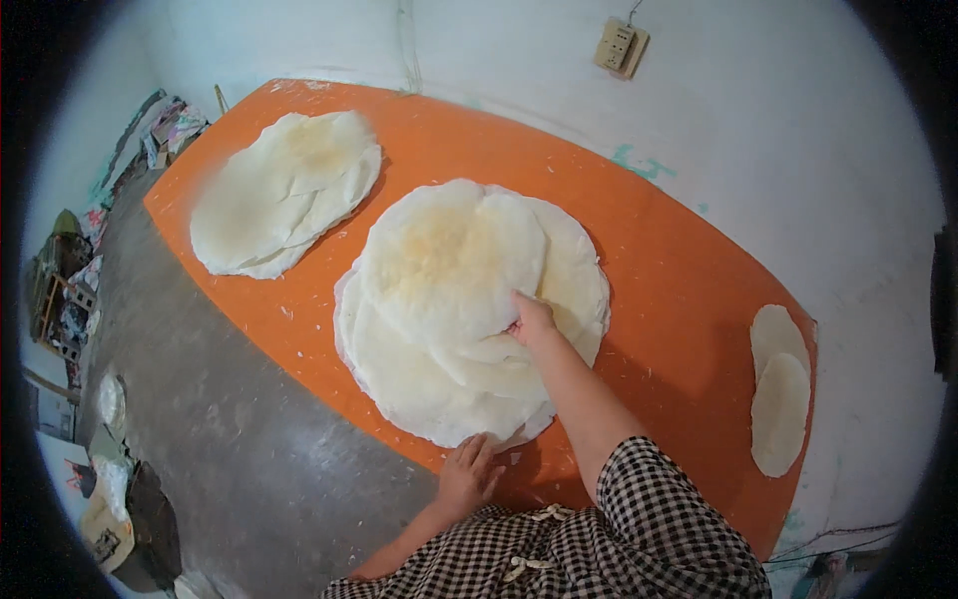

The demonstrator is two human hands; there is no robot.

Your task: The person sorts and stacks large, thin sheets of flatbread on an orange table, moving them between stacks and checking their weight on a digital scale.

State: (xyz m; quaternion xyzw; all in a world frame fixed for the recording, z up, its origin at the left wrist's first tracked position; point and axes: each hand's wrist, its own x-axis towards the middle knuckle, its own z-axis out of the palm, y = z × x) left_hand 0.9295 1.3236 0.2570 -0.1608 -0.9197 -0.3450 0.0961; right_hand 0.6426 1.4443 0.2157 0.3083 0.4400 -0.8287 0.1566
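Note:
A wide stack of thin round flatbread-like sheets (419, 382), pale with ragged edges, lies in front of me on an orange table. On top is a smaller round sheet (449, 254), browned yellowish in its middle. My right hand (533, 320) pinches this top sheet at its lower right edge, thumb above and fingers partly hidden beneath. At the near edge of the stack rests my left hand (470, 472), fingers slightly spread, its fingertips at the rim of the lowest sheets; it grips nothing that I can see.
Another pile of sheets (284, 195) lies at the table's far left. Two overlapping pale sheets (780, 415) lie at its right end. The orange table (658, 277) meets a white wall bearing a socket board (622, 49). Crates and bags stand on the floor at left.

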